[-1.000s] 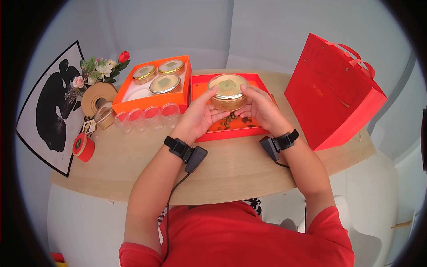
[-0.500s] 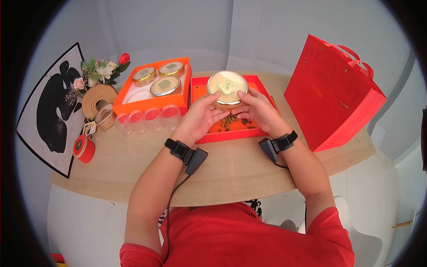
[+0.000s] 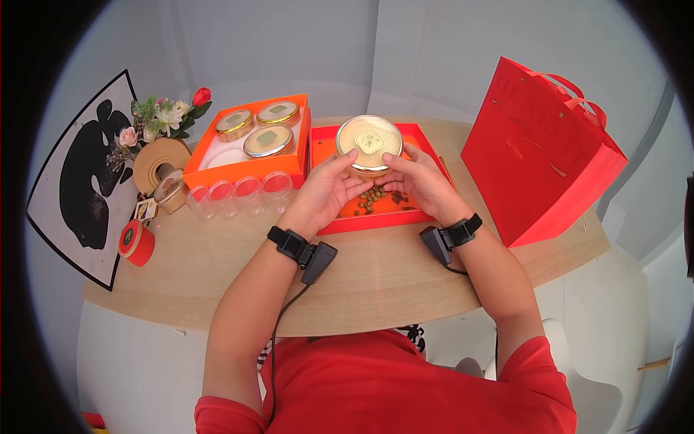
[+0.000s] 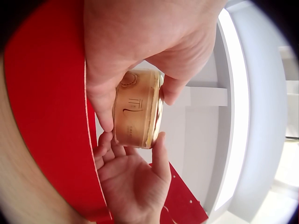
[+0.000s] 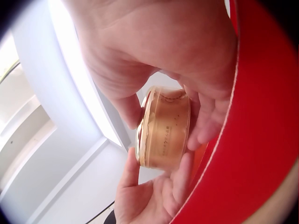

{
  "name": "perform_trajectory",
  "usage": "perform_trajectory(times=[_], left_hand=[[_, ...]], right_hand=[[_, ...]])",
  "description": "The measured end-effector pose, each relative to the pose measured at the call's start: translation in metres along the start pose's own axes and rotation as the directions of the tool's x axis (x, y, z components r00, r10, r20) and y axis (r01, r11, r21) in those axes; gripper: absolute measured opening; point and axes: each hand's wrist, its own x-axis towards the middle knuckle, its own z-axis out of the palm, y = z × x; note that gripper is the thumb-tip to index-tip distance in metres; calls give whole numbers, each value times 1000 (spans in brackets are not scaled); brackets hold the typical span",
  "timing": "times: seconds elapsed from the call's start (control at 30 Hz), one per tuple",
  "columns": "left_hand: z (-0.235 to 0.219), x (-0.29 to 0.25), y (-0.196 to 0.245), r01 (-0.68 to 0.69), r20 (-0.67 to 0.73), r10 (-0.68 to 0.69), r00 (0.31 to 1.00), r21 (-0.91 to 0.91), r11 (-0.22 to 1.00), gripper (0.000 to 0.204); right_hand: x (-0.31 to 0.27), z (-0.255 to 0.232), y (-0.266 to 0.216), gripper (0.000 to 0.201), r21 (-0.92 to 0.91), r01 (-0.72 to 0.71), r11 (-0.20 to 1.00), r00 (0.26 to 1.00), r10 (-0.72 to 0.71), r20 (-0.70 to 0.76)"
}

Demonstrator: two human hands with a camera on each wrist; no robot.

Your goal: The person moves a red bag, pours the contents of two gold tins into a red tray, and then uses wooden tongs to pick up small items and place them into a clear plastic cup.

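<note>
A round canister (image 3: 370, 141) with a shiny gold lid and a pale label is held over the red box tray (image 3: 399, 216), its lid tilted toward the head camera. My left hand (image 3: 327, 189) grips its left side, thumb on the lid's edge and fingers underneath. On the opposite side my right hand (image 3: 425, 184) holds it the same way. Printed amber side walls of the canister (image 4: 135, 109) show between both hands in the left wrist view. Small greenish-brown pieces (image 3: 367, 202) lie in the tray below the hands.
Left of the tray, an orange box (image 3: 195, 174) holds 3 similar canisters. Several clear jars (image 3: 246, 194) line its front. Further left are a small red tin (image 3: 136, 241), artificial flowers (image 3: 168, 116) and a framed picture (image 3: 83, 181). A tall red paper bag (image 3: 535, 159) stands at right.
Between my hands the canister has tipped, so its lid turned from facing mostly upward to facing the head camera. Over the last half second my right thumb shifted slightly left on the lid.
</note>
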Motion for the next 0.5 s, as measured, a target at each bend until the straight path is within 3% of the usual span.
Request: perform_trajectory(times=[0.5], left_hand=[[1,-1,0,4,-5,-4,1000,32,999,49]], right_hand=[[-2,1,-1,73,-15,6,1000,1000,-6,-2]])
